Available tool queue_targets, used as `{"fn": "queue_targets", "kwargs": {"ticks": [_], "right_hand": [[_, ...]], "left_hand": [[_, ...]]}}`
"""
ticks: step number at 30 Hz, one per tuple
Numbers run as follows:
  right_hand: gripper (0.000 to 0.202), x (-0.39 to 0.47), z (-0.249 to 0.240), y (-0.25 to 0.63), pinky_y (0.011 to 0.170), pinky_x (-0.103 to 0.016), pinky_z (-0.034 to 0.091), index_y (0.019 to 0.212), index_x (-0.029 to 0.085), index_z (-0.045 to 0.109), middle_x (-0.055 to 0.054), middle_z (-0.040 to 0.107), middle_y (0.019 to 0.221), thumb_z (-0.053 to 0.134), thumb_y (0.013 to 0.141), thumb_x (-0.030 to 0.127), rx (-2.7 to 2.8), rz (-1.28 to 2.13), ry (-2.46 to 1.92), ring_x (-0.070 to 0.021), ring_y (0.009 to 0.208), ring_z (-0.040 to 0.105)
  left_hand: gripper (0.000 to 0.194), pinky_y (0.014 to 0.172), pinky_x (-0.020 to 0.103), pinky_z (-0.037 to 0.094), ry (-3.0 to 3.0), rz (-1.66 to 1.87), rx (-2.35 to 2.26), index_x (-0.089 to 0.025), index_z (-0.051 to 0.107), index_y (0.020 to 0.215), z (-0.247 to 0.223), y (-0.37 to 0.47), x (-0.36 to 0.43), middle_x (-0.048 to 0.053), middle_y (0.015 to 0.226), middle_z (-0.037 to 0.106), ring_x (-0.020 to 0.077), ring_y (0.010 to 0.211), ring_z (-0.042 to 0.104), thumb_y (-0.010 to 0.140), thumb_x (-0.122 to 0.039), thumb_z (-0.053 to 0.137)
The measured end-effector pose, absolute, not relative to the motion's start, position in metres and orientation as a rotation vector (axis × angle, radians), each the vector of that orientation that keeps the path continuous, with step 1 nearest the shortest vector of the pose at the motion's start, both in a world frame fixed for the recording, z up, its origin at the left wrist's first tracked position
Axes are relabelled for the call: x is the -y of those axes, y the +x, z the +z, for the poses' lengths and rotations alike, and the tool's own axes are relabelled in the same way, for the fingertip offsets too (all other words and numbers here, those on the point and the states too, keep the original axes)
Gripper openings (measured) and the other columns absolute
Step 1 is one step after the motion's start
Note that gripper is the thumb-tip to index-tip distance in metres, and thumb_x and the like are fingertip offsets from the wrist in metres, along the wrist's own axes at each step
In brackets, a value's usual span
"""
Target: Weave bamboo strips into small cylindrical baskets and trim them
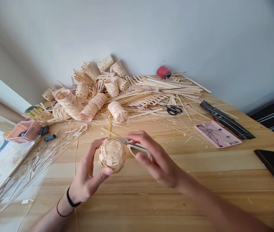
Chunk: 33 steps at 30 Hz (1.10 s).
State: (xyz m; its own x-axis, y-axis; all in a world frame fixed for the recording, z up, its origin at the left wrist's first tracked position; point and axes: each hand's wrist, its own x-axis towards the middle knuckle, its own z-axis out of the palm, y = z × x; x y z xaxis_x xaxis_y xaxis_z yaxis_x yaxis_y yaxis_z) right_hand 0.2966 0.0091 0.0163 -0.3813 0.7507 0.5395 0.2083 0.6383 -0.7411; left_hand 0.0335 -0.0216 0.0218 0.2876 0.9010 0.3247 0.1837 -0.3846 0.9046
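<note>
My left hand (88, 177) grips a small woven basket (112, 155) of pale splints, thumb on its near side and fingers round its left side. The basket's round woven end faces me. Yellowish strips (110, 127) stick out beyond its far side. In my right hand (157, 159) is a pair of scissors (137, 149) with light grey handles, fingers at the loops. The blades point left, just behind the basket's upper right edge, near the yellowish strips; their tips are partly hidden.
Several woven baskets (67, 102) and a pile of splints (166, 86) lie along the wall. Black-handled scissors (174, 110), a red spool (164, 72), a pink tray (216, 134) with small metal pieces, a long black tool (226, 119) and a pink box (24, 130) are around them.
</note>
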Motion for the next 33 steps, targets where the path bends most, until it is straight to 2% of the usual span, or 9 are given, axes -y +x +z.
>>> {"fn": "queue_targets", "kwargs": {"ticks": [3,7,13,16,19,23,25,28,33], "right_hand": [[0.019,-0.027,0.012,0.311,0.088,-0.041,0.063,0.118,0.023,0.068,-0.009,0.073,0.112,0.054,0.113,0.036,1.885,0.558,-1.038,-0.0239,0.098,0.074],[0.004,-0.040,-0.008,0.319,0.084,-0.047,0.064,0.104,0.022,0.069,-0.009,0.074,0.105,0.070,0.100,0.024,2.152,0.429,-1.193,-0.0293,0.096,0.074],[0.034,-0.037,-0.026,0.311,0.082,-0.043,0.064,0.112,0.024,0.064,-0.006,0.075,0.108,0.073,0.086,0.003,2.246,0.381,-1.233,-0.0278,0.097,0.076],[0.034,-0.036,-0.023,0.308,0.078,-0.039,0.062,0.116,0.024,0.059,-0.006,0.076,0.106,0.070,0.089,0.006,2.197,0.477,-1.265,-0.0265,0.093,0.076],[0.022,-0.034,-0.016,0.307,0.075,-0.037,0.061,0.117,0.025,0.054,-0.007,0.075,0.105,0.065,0.098,0.023,1.990,0.650,-1.242,-0.0246,0.088,0.076],[0.036,-0.028,-0.002,0.304,0.082,-0.040,0.061,0.136,0.026,0.051,-0.009,0.072,0.116,0.058,0.104,0.041,1.757,0.897,-1.155,-0.0223,0.089,0.073],[0.039,-0.023,0.005,0.302,0.082,-0.040,0.060,0.140,0.026,0.052,-0.008,0.070,0.109,0.056,0.106,0.045,1.720,1.049,-1.102,-0.0221,0.088,0.070],[0.044,-0.016,0.012,0.300,0.086,-0.041,0.059,0.136,0.029,0.055,-0.004,0.066,0.101,0.068,0.099,0.049,1.693,1.166,-1.030,-0.0239,0.093,0.067],[0.047,-0.007,0.009,0.296,0.094,-0.043,0.055,0.132,0.032,0.057,-0.006,0.064,0.116,0.078,0.092,0.044,1.773,1.213,-0.934,-0.0270,0.107,0.063]], "left_hand": [[0.054,0.107,0.048,0.058,1.374,1.224,-0.930,-0.023,0.068,0.143,0.019,0.037,0.016,0.013,0.137,0.077,0.0354,0.128,0.071,0.101,-0.057,0.065],[0.062,0.101,0.052,0.063,0.953,1.189,-0.949,-0.018,0.080,0.119,0.020,0.044,0.013,0.014,0.113,0.085,0.0383,0.115,0.079,0.094,-0.073,0.064],[0.064,0.098,0.050,0.065,0.838,1.123,-0.877,-0.017,0.084,0.107,0.021,0.043,0.015,0.012,0.093,0.088,0.0376,0.103,0.083,0.088,-0.076,0.069],[0.064,0.098,0.049,0.065,0.829,1.099,-0.847,-0.017,0.084,0.110,0.017,0.037,0.015,0.012,0.097,0.088,0.0372,0.104,0.083,0.091,-0.076,0.065],[0.068,0.100,0.049,0.064,0.800,1.076,-0.831,-0.016,0.083,0.115,0.013,0.033,0.016,0.013,0.101,0.088,0.0377,0.109,0.082,0.092,-0.077,0.063],[0.069,0.104,0.050,0.061,0.739,1.129,-0.850,-0.015,0.082,0.118,0.009,0.036,0.022,0.013,0.102,0.087,0.0394,0.114,0.080,0.088,-0.076,0.068],[0.072,0.102,0.050,0.062,0.722,1.226,-0.863,-0.015,0.083,0.115,0.005,0.038,0.024,0.013,0.100,0.087,0.0394,0.111,0.080,0.087,-0.079,0.067],[0.074,0.098,0.049,0.063,0.750,1.270,-0.866,-0.015,0.083,0.116,0.003,0.036,0.023,0.014,0.103,0.087,0.0386,0.106,0.081,0.086,-0.080,0.066],[0.067,0.093,0.047,0.065,0.787,1.263,-0.880,-0.016,0.084,0.110,0.011,0.036,0.012,0.011,0.090,0.086,0.0362,0.098,0.082,0.081,-0.075,0.076]]}}
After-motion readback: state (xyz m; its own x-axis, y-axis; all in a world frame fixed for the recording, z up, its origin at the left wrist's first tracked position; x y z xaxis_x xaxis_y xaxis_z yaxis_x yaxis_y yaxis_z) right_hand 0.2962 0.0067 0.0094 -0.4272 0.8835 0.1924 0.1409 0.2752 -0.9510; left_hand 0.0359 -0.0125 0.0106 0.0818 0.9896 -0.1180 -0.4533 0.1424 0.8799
